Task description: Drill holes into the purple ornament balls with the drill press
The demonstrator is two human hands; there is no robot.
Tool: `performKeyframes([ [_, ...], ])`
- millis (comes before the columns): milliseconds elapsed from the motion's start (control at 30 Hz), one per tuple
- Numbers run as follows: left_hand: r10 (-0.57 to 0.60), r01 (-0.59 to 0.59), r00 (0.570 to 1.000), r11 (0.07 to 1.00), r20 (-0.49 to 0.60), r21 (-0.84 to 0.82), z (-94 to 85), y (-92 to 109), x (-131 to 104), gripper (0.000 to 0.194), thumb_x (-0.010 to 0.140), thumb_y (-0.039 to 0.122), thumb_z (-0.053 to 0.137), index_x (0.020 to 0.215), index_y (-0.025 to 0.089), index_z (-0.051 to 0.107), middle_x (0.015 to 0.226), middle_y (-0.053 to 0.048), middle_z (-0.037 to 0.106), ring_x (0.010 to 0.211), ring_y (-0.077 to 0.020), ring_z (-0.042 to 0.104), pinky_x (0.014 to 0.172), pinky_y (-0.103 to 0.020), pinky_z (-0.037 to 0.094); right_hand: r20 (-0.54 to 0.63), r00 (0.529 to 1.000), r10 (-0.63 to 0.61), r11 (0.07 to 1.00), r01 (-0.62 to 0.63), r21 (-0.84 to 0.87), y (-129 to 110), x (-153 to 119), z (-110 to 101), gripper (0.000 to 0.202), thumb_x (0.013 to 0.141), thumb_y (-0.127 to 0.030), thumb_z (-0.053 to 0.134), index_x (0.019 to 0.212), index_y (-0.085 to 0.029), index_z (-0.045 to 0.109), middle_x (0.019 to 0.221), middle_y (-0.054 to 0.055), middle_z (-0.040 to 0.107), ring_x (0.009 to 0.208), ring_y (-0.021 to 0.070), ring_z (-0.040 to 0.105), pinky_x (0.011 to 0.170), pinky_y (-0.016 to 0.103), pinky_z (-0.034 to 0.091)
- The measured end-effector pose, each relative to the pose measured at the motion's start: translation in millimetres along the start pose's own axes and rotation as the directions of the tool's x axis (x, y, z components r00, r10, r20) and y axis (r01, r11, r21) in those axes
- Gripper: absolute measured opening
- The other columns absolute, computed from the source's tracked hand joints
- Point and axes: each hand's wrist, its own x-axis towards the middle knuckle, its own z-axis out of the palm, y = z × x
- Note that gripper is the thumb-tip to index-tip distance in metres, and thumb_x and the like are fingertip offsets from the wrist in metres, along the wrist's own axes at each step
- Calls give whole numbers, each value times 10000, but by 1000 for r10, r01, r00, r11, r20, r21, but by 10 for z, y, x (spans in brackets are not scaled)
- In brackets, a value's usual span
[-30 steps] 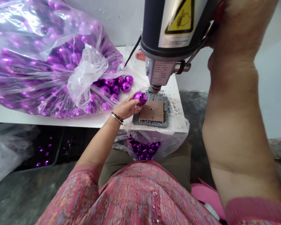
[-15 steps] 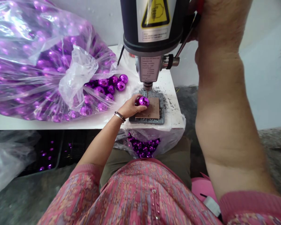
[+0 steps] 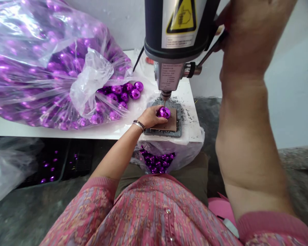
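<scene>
Thumb and fingers of my left hand (image 3: 152, 117) are closed around a shiny purple faceted ball (image 3: 165, 112). The ball sits over a brown board (image 3: 171, 123) on the grey base (image 3: 179, 130) of a bench drill press (image 3: 169, 77). Right above the ball is the thin drill bit (image 3: 165, 103); whether the two touch I cannot tell. My right hand (image 3: 242, 24), partly cut off by the top edge, is wrapped round the drill press lever (image 3: 210, 52). Most of its fingers are hidden.
A big clear plastic bag (image 3: 91, 73) of purple balls lies on the white table (image 3: 102, 134), with several loose balls (image 3: 135, 93) at its mouth. Dark shavings (image 3: 187, 112) surround the base. More balls (image 3: 157, 162) fill a bag below the table edge. Dark crates (image 3: 78, 159) stand lower left.
My left hand has brought the ball a little to the right, in line under the drill bit. The whole view has shifted slightly. My right hand stays at the lever.
</scene>
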Motion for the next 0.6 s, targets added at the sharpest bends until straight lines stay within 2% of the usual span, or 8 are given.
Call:
performKeyframes([
  [67, 17, -18, 1000, 1000, -11, -12, 9, -13, -5, 603, 702, 263, 810, 1275, 118, 692, 1020, -27, 765, 929, -194, 674, 861, -282, 539, -40, 996, -79, 994, 76, -74, -54, -182, -55, 358, 940, -273, 479, 679, -187, 249, 645, -61, 256, 625, -49, 277, 710, 183, 273],
  [133, 37, -37, 999, 999, -8, -21, 16, -30, -4, 558, 697, 254, 803, 1231, 120, 705, 1000, -21, 758, 912, -186, 663, 845, -274, 532, -11, 985, -171, 977, 168, -131, -74, -383, -118, 368, 925, -253, 502, 675, -174, 244, 664, -51, 239, 645, -37, 227, 728, 184, 271],
  [267, 44, -43, 999, 998, 10, -51, 18, -60, -6, 578, 714, 272, 787, 1260, 118, 678, 1019, -25, 748, 914, -182, 655, 854, -276, 526, 16, 965, -262, 953, 262, -153, 63, -728, -199, 283, 906, -212, 445, 697, -161, 261, 665, -41, 207, 613, -25, 198, 648, 188, 228],
  [467, 42, -43, 999, 999, -23, -12, 28, -61, -24, 567, 719, 270, 794, 1263, 150, 684, 1075, -13, 747, 971, -185, 658, 918, -279, 514, -54, 921, -387, 900, 364, -240, 369, -992, -200, 345, 967, -384, 425, 751, -117, 451, 704, -31, 363, 671, -19, 332, 684, 178, 319],
  [600, 61, -61, 998, 998, -30, -8, 46, -78, -18, 548, 722, 282, 793, 1245, 158, 685, 1052, -11, 745, 962, -189, 656, 912, -287, 515, -112, 910, -400, 892, 358, -275, 450, -1061, -167, 411, 980, -446, 404, 754, -116, 494, 712, -18, 425, 678, -3, 378, 693, 192, 360],
])
